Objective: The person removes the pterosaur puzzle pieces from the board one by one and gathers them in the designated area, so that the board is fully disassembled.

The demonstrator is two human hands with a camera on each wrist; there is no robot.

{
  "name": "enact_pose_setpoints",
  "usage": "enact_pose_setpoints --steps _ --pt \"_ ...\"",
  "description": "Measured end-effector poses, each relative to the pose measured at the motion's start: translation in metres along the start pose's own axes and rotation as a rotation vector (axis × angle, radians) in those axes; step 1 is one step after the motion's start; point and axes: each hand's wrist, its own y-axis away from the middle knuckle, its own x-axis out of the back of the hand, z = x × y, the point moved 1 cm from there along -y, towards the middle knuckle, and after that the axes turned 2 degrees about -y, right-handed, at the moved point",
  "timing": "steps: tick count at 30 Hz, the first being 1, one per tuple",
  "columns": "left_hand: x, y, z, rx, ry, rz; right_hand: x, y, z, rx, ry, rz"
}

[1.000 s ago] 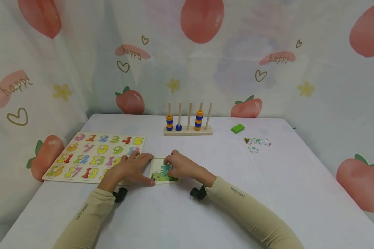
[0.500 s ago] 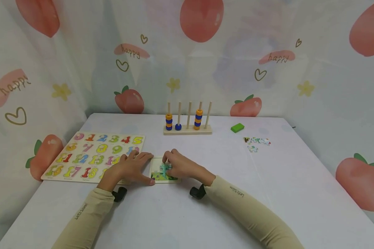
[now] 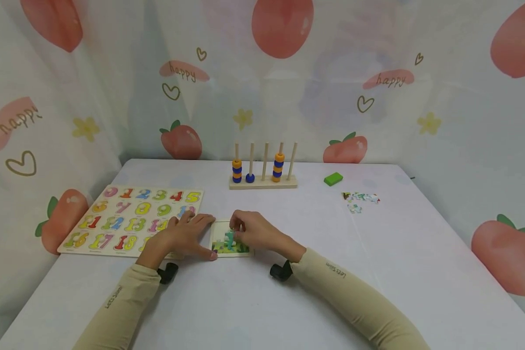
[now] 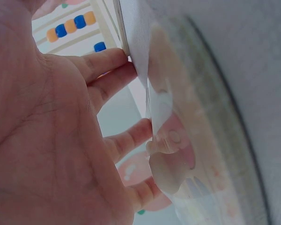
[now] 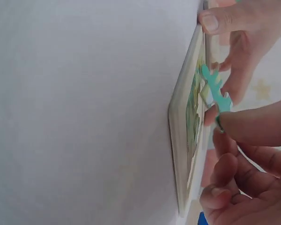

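A small jigsaw puzzle in a pale wooden tray (image 3: 220, 226) lies flat between the hands, green scenery along its near side. My left hand (image 3: 181, 238) spreads over its left side, thumb and index fingertips at the tray's edge; the other fingers reach over the number board (image 3: 79, 253). My right hand (image 3: 259, 232) pinches a teal puzzle piece (image 5: 218, 96) between thumb and forefinger. In the right wrist view that piece stands tilted, lifted off the puzzle's surface. The tray's right part is hidden behind the right hand in the head view.
Farther back stands a bead-stacking rack (image 3: 262, 185) with blue and orange beads on some pegs. A green block (image 3: 333, 179) lies to its right. Several loose puzzle pieces (image 3: 361, 198) lie on the right of the white table (image 3: 315, 218). Printed curtains hang around it.
My right hand has lifted slightly and shifted right, raising the teal piece out of the puzzle picture. The left hand has kept its place at the tray's edge.
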Motion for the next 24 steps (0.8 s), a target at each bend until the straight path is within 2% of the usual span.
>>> enact_pose_setpoints --steps 7,13,17,24 --pt "0.001 0.000 0.001 -0.002 -0.003 0.002 0.006 0.004 0.006 -0.032 -0.123 0.027" --pt "0.000 -0.001 -0.001 0.006 0.004 -0.010 0.017 0.009 0.010 -0.070 -0.120 0.049" --pt "-0.001 -0.002 -0.002 0.011 0.003 -0.018 0.024 0.015 0.014 -0.065 -0.108 0.063" --pt "-0.001 -0.001 -0.001 -0.007 0.006 0.002 0.033 0.024 0.029 -0.080 -0.124 0.090"
